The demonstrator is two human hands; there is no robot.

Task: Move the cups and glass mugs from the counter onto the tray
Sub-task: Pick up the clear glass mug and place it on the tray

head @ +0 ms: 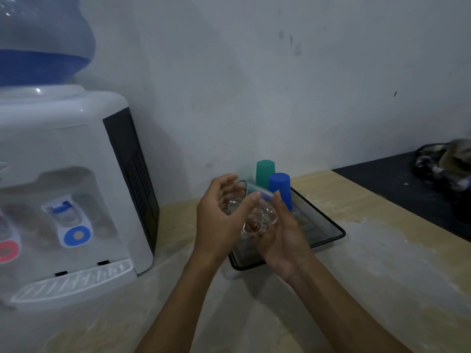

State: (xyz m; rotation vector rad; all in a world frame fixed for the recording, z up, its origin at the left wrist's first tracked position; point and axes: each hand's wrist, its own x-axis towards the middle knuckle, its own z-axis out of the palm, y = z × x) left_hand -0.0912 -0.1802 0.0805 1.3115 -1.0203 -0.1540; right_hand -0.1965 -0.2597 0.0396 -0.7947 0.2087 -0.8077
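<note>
A clear glass mug lies tilted between both hands, above the near left part of the black mesh tray. My left hand cups its left side, fingers curled around it. From below and the right, my right hand supports it. On the far end of the tray a green cup and a blue cup stand upside down, side by side.
A white water dispenser with a blue bottle fills the left side on the beige counter. At the right, a dark surface holds a blurred bundle. The wall is close behind the tray.
</note>
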